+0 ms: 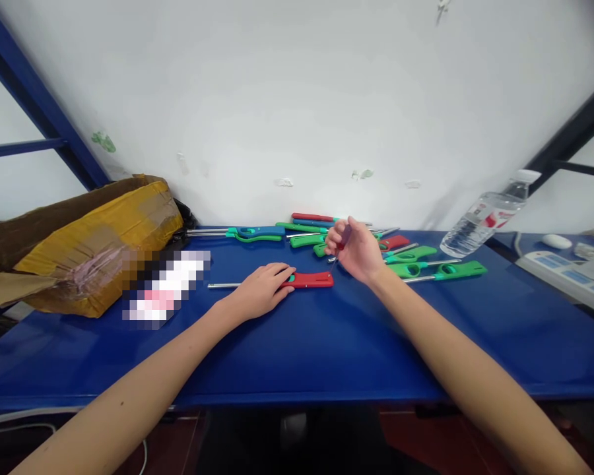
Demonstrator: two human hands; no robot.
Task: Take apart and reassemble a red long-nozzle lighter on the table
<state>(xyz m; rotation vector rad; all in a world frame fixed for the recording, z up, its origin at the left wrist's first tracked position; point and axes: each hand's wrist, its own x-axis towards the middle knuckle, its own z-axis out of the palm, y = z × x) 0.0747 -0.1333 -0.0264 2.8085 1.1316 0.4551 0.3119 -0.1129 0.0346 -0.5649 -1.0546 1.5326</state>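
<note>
A red long-nosed gas lighter (317, 280) lies flat on the blue table, its metal tube pointing left. My left hand (262, 290) rests over its trigger part with the fingers closed round it, pressing it to the tabletop. Just above the lighter's right end is my right hand (360, 252), palm turned up and fingers curled around a small screwdriver (345, 235) with a dark, reddish handle. Its thin shaft slants down to the lighter's handle end; whether the tip touches cannot be made out.
Behind my right hand lies a loose pile of green, blue and red lighters (462, 269). More lighters (257, 233) lie at the back left. A taped cardboard box (99, 251) stands left, beside a blurred-out patch. A water bottle (485, 218) and a power strip (569, 277) are at right.
</note>
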